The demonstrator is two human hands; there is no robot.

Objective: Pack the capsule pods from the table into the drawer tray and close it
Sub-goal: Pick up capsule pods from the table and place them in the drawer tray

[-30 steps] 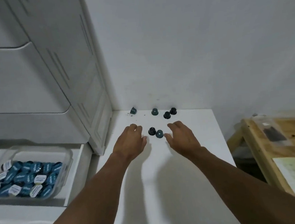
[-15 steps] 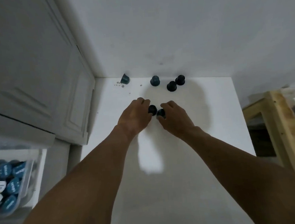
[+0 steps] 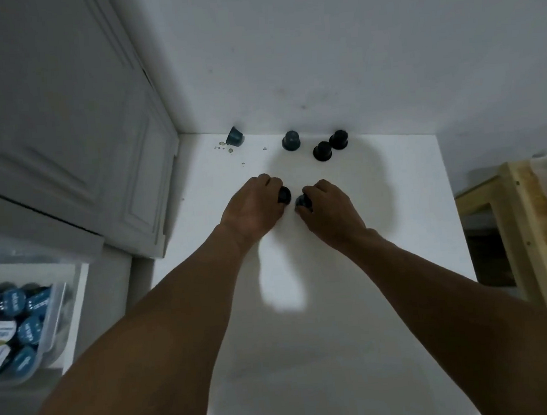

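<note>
Both hands have now closed on the two nearest pods. Now the left hand [image 3: 252,209] pinches a small black plastic capsule pod [image 3: 285,195] in its fingers; the right hand [image 3: 330,216] pinches a dark teal capsule pod [image 3: 302,201], both at the middle of the white surface [image 3: 398,230]. At far left sits the clear plastic drawer tray [image 3: 56,309].

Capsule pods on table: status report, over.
Left hand grips small black capsule pod; right hand grips dark teal capsule pod. Four more pods by wall. Nothing obstructing.

teal pods [image 3: 290,140], back of table [image 3: 396,204]: 2 (one tipped over)
black pods [image 3: 322,151], back of table: 2
held pods [image 3: 284,195], mid-table: 2, one each in left hand [image 3: 249,209] and right hand [image 3: 332,217]
tray [image 3: 52,318], left of table: 1
</note>
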